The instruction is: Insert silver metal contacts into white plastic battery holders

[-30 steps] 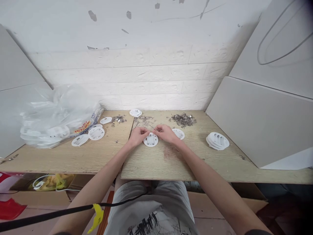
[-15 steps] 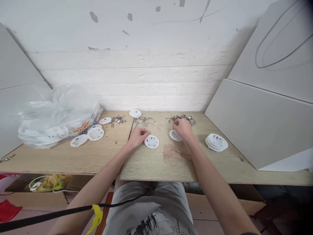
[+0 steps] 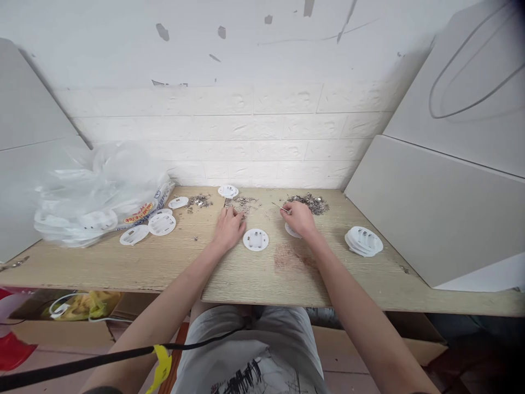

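My left hand [image 3: 228, 227] rests at the near edge of a scatter of small metal parts [image 3: 248, 203], its fingers curled down and drawn together. Whatever lies between those fingertips is too small to make out. In my right hand [image 3: 299, 218] a thin pointed metal tool [image 3: 280, 208] is pinched, its tip directed left. Between the hands a round white plastic plate [image 3: 256, 240] with slots and small metal pieces lies flat on the table. Another white disc [image 3: 292, 230] is partly hidden under my right hand. Beyond that hand lies a darker heap of metal parts [image 3: 314, 204].
A stack of white discs [image 3: 363, 241] stands at the right. Loose discs [image 3: 162, 224] and a plastic bag of discs [image 3: 98, 191] lie at the left. Another small heap of metal parts [image 3: 199, 201] and a few discs [image 3: 228, 191] are near the wall.
My left hand has left the plate's edge and moved up and left to the small metal parts. My right hand has shifted slightly left and nearer; the tool now shows clearly.
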Available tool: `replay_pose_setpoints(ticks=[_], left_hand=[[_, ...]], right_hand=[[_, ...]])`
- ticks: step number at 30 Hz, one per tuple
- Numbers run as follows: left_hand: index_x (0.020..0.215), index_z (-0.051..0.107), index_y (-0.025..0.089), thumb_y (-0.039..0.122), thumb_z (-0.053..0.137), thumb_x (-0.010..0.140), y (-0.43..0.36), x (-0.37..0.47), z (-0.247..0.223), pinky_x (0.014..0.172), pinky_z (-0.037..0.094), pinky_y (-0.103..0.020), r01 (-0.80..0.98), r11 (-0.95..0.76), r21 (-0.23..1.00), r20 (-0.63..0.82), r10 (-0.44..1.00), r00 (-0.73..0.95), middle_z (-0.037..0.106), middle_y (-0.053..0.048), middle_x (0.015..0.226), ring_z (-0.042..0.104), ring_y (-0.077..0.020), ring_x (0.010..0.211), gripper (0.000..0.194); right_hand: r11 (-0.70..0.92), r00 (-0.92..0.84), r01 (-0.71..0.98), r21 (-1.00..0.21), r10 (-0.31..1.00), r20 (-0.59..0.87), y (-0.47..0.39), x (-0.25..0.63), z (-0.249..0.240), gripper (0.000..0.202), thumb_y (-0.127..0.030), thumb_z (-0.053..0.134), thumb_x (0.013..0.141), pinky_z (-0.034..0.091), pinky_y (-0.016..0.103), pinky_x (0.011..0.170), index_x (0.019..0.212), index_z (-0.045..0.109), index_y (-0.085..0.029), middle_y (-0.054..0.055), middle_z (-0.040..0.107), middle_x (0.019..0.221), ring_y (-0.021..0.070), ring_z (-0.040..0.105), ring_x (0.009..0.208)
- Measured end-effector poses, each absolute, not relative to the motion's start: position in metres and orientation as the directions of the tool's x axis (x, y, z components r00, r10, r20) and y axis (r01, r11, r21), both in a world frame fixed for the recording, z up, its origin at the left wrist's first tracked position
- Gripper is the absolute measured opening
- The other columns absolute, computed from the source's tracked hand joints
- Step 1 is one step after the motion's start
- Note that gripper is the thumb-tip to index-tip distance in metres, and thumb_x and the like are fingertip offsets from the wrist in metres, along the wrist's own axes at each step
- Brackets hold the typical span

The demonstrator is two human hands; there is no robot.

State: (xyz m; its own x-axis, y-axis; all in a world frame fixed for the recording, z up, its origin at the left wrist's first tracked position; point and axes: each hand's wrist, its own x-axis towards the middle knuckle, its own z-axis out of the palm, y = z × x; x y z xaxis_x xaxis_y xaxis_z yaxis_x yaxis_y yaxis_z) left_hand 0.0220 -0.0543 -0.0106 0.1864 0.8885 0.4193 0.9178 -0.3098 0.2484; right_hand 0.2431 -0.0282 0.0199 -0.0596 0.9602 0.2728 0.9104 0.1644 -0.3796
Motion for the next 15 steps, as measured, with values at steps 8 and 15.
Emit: replay_pose_setpoints(ticks=[8,15], left_hand=[[0.095,0.068,0.021,0.029,0.049,0.087,-0.046,0.018,-0.012,0.085,0.040,-0.041,0.912,-0.337,0.235,0.439,0.874,0.209,0.056,-0.010,0.094,0.046,-0.0280,0.097,0.023],[0.080,0.065,0.019,0.023,0.052,0.085,-0.040,0.016,-0.013,0.082,0.041,-0.041,0.898,-0.327,0.295,0.442,0.880,0.175,0.058,-0.010,0.087,0.049,-0.0279,0.094,0.014]], right_hand=[[0.152,-0.050,0.897,-0.415,0.968,0.245,-0.030,0.241,0.020,0.022,-0.026,0.050,0.083,0.036,0.025,0.061,0.088,0.070,-0.019,0.008,0.070,0.094,0.0207,0.061,0.085],[0.168,-0.069,0.894,-0.414,0.967,0.244,-0.030,0.239,0.020,0.021,-0.025,0.051,0.082,0.037,0.024,0.063,0.088,0.071,-0.019,0.008,0.070,0.097,0.0207,0.061,0.087]])
